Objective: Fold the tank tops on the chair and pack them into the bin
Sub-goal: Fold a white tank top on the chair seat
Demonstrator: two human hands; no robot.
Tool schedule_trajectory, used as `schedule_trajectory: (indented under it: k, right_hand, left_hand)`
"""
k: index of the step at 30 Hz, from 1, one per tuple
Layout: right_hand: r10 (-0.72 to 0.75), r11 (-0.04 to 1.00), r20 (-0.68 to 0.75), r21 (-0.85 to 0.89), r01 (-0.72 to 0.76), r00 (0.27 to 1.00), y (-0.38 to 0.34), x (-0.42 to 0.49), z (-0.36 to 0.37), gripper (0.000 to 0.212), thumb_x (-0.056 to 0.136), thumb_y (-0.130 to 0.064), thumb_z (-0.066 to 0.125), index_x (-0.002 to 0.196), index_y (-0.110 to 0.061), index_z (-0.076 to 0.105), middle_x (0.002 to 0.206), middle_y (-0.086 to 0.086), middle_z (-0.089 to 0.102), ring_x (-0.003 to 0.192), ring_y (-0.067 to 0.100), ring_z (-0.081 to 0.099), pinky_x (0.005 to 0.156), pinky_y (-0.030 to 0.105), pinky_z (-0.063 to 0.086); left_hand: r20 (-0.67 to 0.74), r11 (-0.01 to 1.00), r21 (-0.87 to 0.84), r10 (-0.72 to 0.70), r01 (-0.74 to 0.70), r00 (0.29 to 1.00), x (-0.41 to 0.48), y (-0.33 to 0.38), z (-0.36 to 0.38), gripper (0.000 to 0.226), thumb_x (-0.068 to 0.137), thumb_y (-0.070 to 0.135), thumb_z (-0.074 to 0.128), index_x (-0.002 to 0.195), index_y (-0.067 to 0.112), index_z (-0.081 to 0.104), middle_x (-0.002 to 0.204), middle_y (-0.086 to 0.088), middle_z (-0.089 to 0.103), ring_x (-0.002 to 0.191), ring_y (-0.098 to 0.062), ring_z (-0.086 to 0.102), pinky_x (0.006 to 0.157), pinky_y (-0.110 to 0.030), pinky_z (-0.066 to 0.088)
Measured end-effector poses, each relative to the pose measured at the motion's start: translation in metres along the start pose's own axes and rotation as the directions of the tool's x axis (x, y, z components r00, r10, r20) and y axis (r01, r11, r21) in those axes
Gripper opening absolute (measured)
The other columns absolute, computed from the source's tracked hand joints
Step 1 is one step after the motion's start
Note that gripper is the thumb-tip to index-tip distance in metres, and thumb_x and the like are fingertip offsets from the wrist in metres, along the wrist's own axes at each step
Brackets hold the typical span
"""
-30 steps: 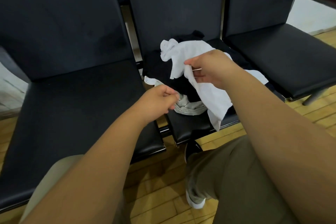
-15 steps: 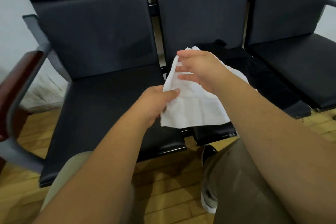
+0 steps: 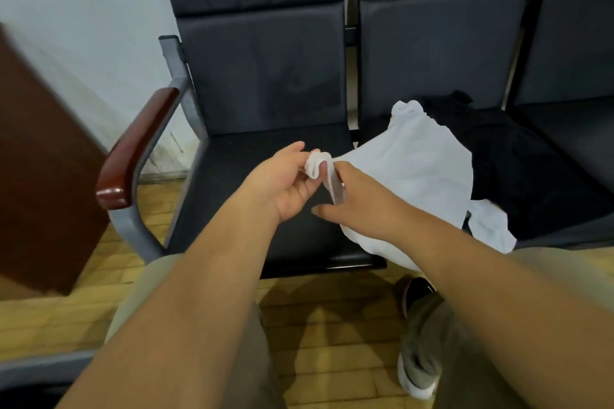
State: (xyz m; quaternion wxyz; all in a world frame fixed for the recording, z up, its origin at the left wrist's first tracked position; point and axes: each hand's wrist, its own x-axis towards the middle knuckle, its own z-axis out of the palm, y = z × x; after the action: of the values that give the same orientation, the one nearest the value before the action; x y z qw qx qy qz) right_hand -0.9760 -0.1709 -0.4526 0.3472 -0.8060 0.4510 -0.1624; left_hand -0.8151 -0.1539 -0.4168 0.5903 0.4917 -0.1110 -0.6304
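A white tank top (image 3: 422, 169) hangs between my hands above the gap between two black seats. My left hand (image 3: 282, 183) pinches a bunched strap end of it. My right hand (image 3: 355, 202) grips the strap beside it, the cloth draping away to the right over my forearm. A dark garment (image 3: 511, 156) lies on the middle seat behind the white one. No bin is in view.
The left black seat (image 3: 232, 176) has a wooden armrest (image 3: 136, 146) on a grey frame. A brown cabinet (image 3: 36, 176) stands at the far left. A third seat (image 3: 578, 129) is at the right edge. My knees and a shoe (image 3: 418, 385) are over the wooden floor.
The view has swung left. My hands have carried the white tank top left toward the empty seat, and both now hold it close together at a strap.
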Motion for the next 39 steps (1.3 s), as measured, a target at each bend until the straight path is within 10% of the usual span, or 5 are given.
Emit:
schedule_trajectory:
  k: [4, 13, 20, 30, 39]
  right_hand:
    - [0.041, 0.997, -0.121, 0.066, -0.033, 0.992, 0.0, 0.012, 0.014, 0.013, 0.109, -0.033, 0.052, 0.119, -0.03, 0.059, 0.108, -0.006, 0.069, 0.093, 0.012, 0.067, 0.08, 0.026, 0.054]
    - [-0.011, 0.997, -0.292, -0.078, -0.012, 0.956, 0.015, 0.015, -0.003, 0.026, 0.109, -0.032, 0.053, 0.119, -0.024, 0.076, 0.102, -0.005, 0.073, 0.089, 0.011, 0.064, 0.075, 0.02, 0.05]
    - [0.059, 0.997, -0.309, 0.072, -0.039, 0.949, 0.022, 0.021, -0.014, 0.021, 0.106, -0.037, 0.06, 0.11, -0.029, 0.079, 0.099, -0.009, 0.075, 0.094, 0.011, 0.067, 0.079, 0.021, 0.05]
    - [0.07, 0.985, -0.281, -0.132, -0.111, 0.957, 0.041, 0.008, -0.042, 0.034, 0.103, -0.02, 0.055, 0.071, -0.029, 0.059, 0.07, -0.008, 0.058, 0.067, 0.013, 0.054, 0.06, 0.023, 0.038]
    - [0.411, 0.849, -0.314, -0.211, -0.485, 0.856, 0.09, 0.009, -0.071, 0.025, 0.1, -0.009, 0.045, 0.08, -0.014, 0.06, 0.088, 0.009, 0.065, 0.074, 0.02, 0.056, 0.061, 0.032, 0.042]
  left_hand:
    - [0.102, 1.0, -0.016, 0.011, -0.009, 0.995, -0.012, 0.006, -0.008, 0.025, 0.103, -0.006, 0.059, 0.125, -0.003, 0.071, 0.129, -0.024, 0.066, 0.106, -0.028, 0.075, 0.086, -0.034, 0.066]
    - [0.05, 0.913, 0.352, 0.202, -0.207, 0.978, -0.013, 0.008, -0.027, 0.016, 0.095, 0.004, 0.073, 0.107, 0.004, 0.083, 0.123, -0.015, 0.074, 0.102, -0.019, 0.073, 0.085, -0.031, 0.062]
    - [0.369, -0.058, 0.905, 0.599, -0.42, 0.711, -0.001, -0.028, -0.018, 0.022, 0.093, 0.02, 0.079, 0.109, 0.02, 0.066, 0.129, 0.006, 0.042, 0.108, -0.011, 0.05, 0.08, -0.013, 0.042]
    - [0.277, 0.144, 0.848, 0.7, -0.51, 0.658, 0.019, 0.013, -0.021, 0.022, 0.109, 0.036, 0.053, 0.096, 0.022, 0.064, 0.089, 0.004, 0.065, 0.081, -0.005, 0.06, 0.071, -0.009, 0.044]
    - [-0.28, 0.681, 0.48, 0.717, -0.553, 0.638, 0.021, 0.055, -0.052, 0.018, 0.107, 0.043, 0.049, 0.105, 0.034, 0.064, 0.109, 0.007, 0.067, 0.107, -0.014, 0.066, 0.101, -0.047, 0.06]
